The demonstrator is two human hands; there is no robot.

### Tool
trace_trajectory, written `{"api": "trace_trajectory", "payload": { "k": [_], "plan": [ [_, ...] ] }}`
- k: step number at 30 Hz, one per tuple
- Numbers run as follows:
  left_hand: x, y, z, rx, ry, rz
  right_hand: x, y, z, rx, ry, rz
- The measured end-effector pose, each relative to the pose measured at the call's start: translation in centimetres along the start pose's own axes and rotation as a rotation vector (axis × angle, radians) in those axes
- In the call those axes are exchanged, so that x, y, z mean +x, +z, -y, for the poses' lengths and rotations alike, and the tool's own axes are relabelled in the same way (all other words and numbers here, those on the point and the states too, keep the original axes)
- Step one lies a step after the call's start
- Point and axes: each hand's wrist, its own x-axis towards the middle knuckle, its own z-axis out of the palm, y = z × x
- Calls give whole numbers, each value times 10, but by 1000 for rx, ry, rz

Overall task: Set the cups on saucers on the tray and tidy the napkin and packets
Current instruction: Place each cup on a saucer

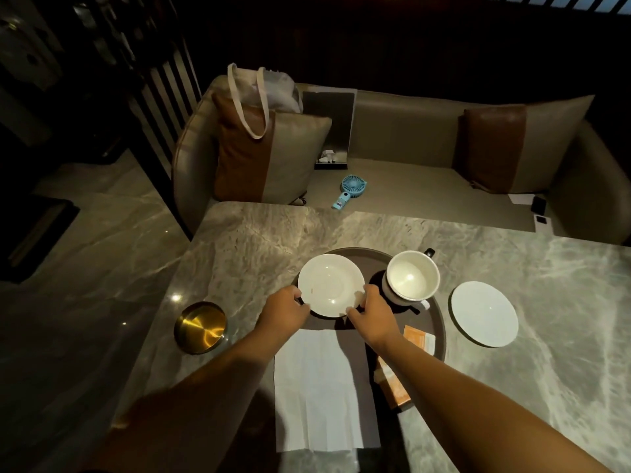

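Note:
A white saucer (330, 283) sits at the far left of the round dark tray (440, 331). My left hand (285, 310) grips its near-left rim and my right hand (370, 314) grips its near-right rim. To its right on the tray stand white cups (412, 279), apparently one stacked in another. A second white saucer (484, 314) lies on the marble table right of the tray. A white napkin (321, 390) lies unfolded over the tray's near edge. Orange packets (418, 339) lie on the tray's right side, partly under my right forearm.
A gold metal bowl (200, 327) stands on the table left of the tray. Beyond the table's far edge is a sofa with cushions (269, 158), a tote bag, a blue hand fan (350, 191) and a dark box.

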Motion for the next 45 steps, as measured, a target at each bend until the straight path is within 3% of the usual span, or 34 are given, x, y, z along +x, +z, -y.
{"api": "trace_trajectory", "payload": {
  "k": [8, 13, 19, 36, 45],
  "plan": [
    [31, 21, 3, -252, -207, 12, 32, 19, -7, 293, 401, -62],
    [46, 32, 8, -429, -240, 2, 42, 27, -16, 507, 542, -131],
    [52, 33, 5, -403, -276, -18, 43, 37, -19, 503, 518, -87],
    [40, 30, -6, -401, -168, -53, 43, 35, -19, 558, 528, -21],
    [29, 5, -7, -656, -221, 59, 17, 4, 0, 648, 451, 125]
  ]
}}
